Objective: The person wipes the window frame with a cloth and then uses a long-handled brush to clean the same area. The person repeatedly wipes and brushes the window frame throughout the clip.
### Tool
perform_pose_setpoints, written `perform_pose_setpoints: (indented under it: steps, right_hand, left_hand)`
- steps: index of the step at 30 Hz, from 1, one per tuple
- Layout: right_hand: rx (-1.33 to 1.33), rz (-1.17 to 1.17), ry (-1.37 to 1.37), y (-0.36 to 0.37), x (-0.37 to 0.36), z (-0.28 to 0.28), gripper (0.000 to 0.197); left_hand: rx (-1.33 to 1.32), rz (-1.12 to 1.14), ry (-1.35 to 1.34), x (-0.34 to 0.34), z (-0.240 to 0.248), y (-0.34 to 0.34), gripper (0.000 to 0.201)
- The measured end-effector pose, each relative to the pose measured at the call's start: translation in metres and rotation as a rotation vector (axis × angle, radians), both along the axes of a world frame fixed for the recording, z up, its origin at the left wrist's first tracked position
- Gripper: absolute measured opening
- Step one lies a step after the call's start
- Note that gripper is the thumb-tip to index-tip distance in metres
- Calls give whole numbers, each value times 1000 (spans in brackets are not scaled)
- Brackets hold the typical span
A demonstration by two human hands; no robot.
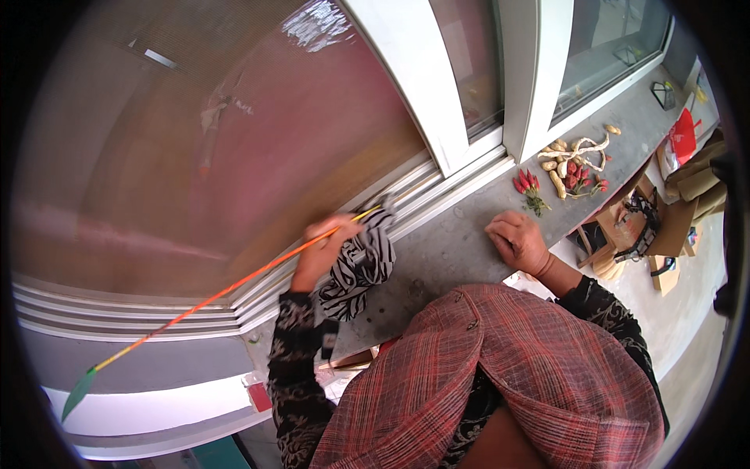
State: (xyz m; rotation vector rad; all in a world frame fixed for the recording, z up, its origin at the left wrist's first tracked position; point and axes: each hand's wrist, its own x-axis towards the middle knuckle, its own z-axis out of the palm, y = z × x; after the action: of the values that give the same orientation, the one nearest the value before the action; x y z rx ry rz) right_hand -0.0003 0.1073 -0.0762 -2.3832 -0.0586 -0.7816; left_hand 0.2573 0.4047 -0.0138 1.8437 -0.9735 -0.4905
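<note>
My left hand [322, 248] is closed around a long thin orange stick [226, 291] with a green leaf-shaped tip at its far left end. The stick's yellow end lies against a black-and-white striped cloth [376, 254] at the window track [418, 191]. Part of that cloth sits in the track, and the rest hangs over the grey sill beside my left hand. My right hand [517, 241] rests on the sill as a loose fist, with nothing visible in it.
Red chillies [531, 187] and several peanuts and pale dried strips [586, 148] lie on the grey sill [461, 242] to the right. A white-framed sliding window [539, 70] stands ahead. An open cardboard box [668, 223] is below right.
</note>
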Motion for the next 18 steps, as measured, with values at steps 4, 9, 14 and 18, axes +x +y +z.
perform_pose_setpoints:
  steps: [4,9,14,18]
  right_hand:
    - [-9,16,7,0,1,-1,14]
    - [-19,17,-4,2,3,3,13]
    - [-48,9,-31,1,1,2,11]
    - [-20,25,-58,0,1,-7,8]
  left_hand:
    - [52,175,12,-4,15,100,16]
    - [-25,492,-89,-17,57,171,17]
    - [-216,527,-204,-39,104,172,19]
    - [-127,273,-148,-62,106,120,32]
